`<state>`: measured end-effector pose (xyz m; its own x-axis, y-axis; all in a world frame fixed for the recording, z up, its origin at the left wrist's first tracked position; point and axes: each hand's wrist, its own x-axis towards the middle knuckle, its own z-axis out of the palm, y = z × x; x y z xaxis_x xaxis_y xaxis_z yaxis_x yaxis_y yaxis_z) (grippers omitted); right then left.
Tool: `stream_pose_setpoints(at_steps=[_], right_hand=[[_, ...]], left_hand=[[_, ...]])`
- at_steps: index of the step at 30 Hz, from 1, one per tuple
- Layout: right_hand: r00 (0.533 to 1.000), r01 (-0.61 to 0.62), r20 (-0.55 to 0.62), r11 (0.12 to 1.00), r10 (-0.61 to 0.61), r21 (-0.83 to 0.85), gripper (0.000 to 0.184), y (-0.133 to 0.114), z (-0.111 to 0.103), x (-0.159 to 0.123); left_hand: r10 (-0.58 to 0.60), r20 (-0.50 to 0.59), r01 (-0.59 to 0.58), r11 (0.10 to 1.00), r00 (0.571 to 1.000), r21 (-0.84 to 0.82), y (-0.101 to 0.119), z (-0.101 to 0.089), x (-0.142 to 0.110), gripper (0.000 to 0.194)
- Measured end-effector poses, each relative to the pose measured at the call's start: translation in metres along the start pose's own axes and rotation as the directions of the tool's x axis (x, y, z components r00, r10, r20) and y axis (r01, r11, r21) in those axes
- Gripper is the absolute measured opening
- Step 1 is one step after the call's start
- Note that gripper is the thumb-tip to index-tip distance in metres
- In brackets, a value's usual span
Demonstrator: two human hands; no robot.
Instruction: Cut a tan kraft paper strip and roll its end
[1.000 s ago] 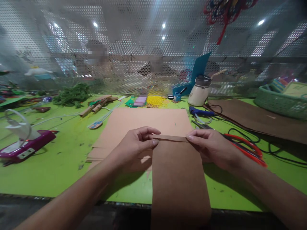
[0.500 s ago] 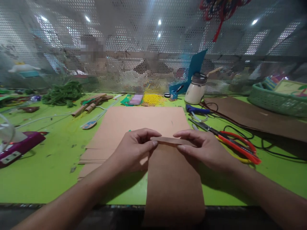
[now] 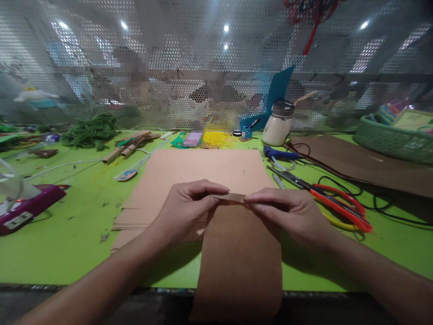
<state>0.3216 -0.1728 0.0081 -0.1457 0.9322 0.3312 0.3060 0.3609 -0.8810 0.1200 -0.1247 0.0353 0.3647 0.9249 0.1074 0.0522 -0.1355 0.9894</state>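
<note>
A long sheet of brown kraft paper [image 3: 241, 257] hangs toward me over the table's front edge, its far end folded over into a narrow band. My left hand [image 3: 189, 203] pinches the left end of that fold between thumb and fingers. On the fold's right part, my right hand [image 3: 287, 210] is closed, thumb below and fingers above. Beneath and behind my hands lies a stack of lighter tan paper sheets [image 3: 203, 164], fanned out at the left.
Right of my hand lie red-handled scissors [image 3: 341, 207] and a blue-handled glue gun [image 3: 280, 153]. A cream jar [image 3: 278, 128], dark brown sheets [image 3: 358, 158] and a green basket [image 3: 392, 140] stand beyond. At left are a purple power strip [image 3: 34, 205], rolled paper tubes [image 3: 130, 148] and green yarn [image 3: 89, 131].
My right hand has slid left along the fold, its fingers now closer to my left hand. The hanging paper has swung slightly left. My left hand keeps its pinch.
</note>
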Motion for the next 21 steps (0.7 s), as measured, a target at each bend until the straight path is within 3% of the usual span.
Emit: stream_pose_setpoints(at_steps=[7,17,21], right_hand=[[1.0,0.022,0.014,1.0,-0.022,0.023,0.015,-0.005,-0.001,-0.001],[0.989,0.139,0.047,0.989,-0.137,-0.039,0.017,-0.003,0.0,-0.003],[0.986,0.16,0.058,0.985,-0.156,-0.069,0.018,-0.002,0.001,-0.002]], left_hand=[[-0.023,0.036,0.023,1.0,0.999,0.006,-0.002,-0.006,0.0,0.01],[-0.198,0.192,0.238,0.946,0.961,-0.221,-0.012,-0.013,0.002,0.025],[-0.221,0.186,0.251,0.955,0.957,-0.158,-0.009,-0.015,0.0,0.017]])
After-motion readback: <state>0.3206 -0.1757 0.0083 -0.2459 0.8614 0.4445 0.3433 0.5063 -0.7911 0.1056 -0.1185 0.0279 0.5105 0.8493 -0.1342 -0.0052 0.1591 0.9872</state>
